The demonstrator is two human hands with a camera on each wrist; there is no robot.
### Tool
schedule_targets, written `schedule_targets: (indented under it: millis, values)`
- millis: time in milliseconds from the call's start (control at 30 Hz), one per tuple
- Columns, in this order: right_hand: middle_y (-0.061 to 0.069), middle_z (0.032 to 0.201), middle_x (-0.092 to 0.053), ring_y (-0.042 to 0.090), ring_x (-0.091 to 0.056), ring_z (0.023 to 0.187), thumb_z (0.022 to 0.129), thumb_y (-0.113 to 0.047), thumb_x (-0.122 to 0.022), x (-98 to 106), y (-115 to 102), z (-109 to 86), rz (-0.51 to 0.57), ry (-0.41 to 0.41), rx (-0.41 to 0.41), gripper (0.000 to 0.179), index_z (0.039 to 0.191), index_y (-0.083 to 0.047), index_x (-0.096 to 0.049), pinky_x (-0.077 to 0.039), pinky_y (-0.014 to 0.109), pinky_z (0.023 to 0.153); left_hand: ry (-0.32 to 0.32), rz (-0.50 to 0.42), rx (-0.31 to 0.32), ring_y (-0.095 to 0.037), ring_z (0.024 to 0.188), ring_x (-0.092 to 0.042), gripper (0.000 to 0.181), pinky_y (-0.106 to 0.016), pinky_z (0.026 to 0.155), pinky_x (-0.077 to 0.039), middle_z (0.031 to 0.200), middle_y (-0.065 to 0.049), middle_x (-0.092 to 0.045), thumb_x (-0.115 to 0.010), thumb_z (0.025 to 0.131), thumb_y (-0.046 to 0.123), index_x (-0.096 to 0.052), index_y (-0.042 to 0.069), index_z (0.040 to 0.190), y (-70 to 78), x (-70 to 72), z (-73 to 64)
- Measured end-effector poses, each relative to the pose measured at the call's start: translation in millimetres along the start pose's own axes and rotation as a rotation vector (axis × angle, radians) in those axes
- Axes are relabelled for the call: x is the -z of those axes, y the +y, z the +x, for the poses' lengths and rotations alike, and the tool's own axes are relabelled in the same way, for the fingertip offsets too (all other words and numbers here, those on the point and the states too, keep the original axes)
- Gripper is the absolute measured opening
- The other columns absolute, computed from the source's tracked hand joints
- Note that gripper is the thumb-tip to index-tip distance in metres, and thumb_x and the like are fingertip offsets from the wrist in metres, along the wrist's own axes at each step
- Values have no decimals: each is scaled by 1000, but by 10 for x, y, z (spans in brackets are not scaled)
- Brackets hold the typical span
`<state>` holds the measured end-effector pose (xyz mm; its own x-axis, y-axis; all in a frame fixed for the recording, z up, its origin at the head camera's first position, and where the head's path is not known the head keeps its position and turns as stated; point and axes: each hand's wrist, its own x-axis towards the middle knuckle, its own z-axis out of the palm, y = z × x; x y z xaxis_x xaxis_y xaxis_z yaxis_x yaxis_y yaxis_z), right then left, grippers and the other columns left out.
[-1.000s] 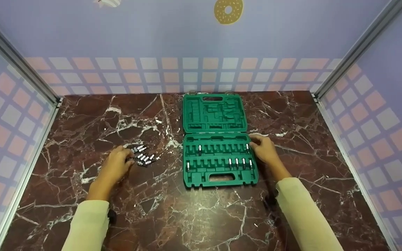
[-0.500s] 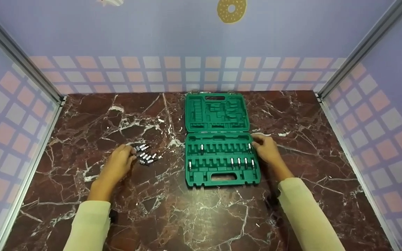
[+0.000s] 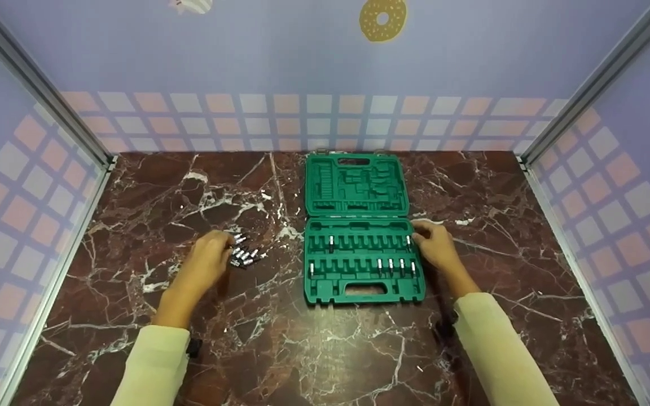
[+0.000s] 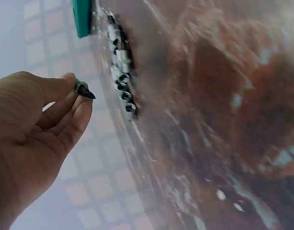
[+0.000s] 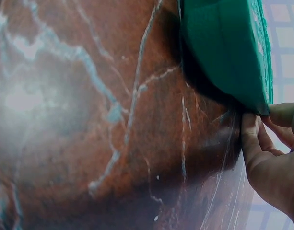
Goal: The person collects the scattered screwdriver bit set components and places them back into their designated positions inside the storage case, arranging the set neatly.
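Note:
My left hand (image 3: 205,262) is raised a little over the marble tabletop, left of a small pile of bit sockets (image 3: 244,255). In the left wrist view its thumb and fingers pinch a single bit socket (image 4: 81,88) with a dark pointed tip. A green tool case (image 3: 365,288) lies unfolded, and several bit sockets stand in slots of its near half, such as a silver one (image 3: 331,243). At the case's right edge is my right hand (image 3: 438,247), gripping the rim between thumb and fingers; the right wrist view shows its fingers (image 5: 251,136) at the case corner.
The case's lid half (image 3: 356,183) lies flat toward the back wall (image 3: 325,62), its moulded recesses facing up. Side panels (image 3: 635,225) with metal-framed edges bound the tabletop (image 3: 268,349) on both sides.
The head view has shifted slightly, so everything sits farther right. My left hand has turned a little, its back now more toward the camera. My right hand stays at the case edge.

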<state>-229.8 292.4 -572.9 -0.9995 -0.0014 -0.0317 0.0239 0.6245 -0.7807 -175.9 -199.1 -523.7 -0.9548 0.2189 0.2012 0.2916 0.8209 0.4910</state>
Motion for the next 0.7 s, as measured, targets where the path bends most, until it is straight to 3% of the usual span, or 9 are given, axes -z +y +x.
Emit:
schedule_targets:
  millis: [433, 700]
  values:
    - [24, 125, -70, 39, -66, 113, 100, -2, -62, -1, -14, 1, 9, -6, -7, 32, 131, 1, -67, -53, 53, 97, 24, -38, -46, -38, 94, -68, 16, -49, 87, -59, 98, -18, -69, -75, 86, -8, -70, -4, 100, 376, -22, 127]
    - [25, 127, -69, 39, -65, 114, 101, -3, -61, 18, -12, -7, 8, -14, -10, 32, 133, 1, -66, -53, 54, 97, 38, -77, -99, -33, 93, -68, 17, -43, 84, -60, 100, -15, -68, -76, 87, -7, -70, -2, 102, 598, -111, 198]
